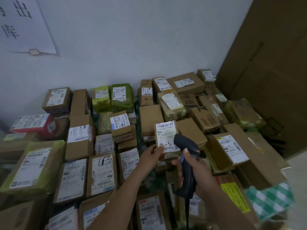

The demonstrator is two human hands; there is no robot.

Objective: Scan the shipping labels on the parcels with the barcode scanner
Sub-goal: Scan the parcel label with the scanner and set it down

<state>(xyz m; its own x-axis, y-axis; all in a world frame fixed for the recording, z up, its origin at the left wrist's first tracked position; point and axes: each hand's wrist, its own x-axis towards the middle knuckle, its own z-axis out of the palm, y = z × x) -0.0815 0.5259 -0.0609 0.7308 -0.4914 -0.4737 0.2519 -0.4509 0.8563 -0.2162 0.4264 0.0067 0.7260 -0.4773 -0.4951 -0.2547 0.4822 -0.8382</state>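
Filling the right of the room, a tall brown cardboard carton [269,67] stands against a pale grey wall [132,39], with a heap of taped brown cardboard parcels [149,117] spread from the wall to the near edge. A white paper sign with black handwritten characters [25,25] hangs on the wall at far left.

At near left lies a large brown parcel edged in yellow-green tape [33,165], with a flat red box bearing a white label [33,126] beyond it. Two parcels wrapped in green film [114,98] sit side by side against the wall. A parcel wrapped in green-and-white checked tape [269,200] lies at near right.

Above the middle of the heap, the person's left hand [153,153] pinches the lower left corner of a small brown cardboard parcel [166,138], thumb on its front, tilting it toward the camera.

The right hand [197,171] is wrapped round the handle of a black pistol-shaped barcode scanner [186,156], whose head sits just near of the parcel's lower right corner. A dark cable [187,213] hangs from the handle's base.

The parcel's white shipping label [165,128] shows a barcode at the top and black marker scrawl lower down.
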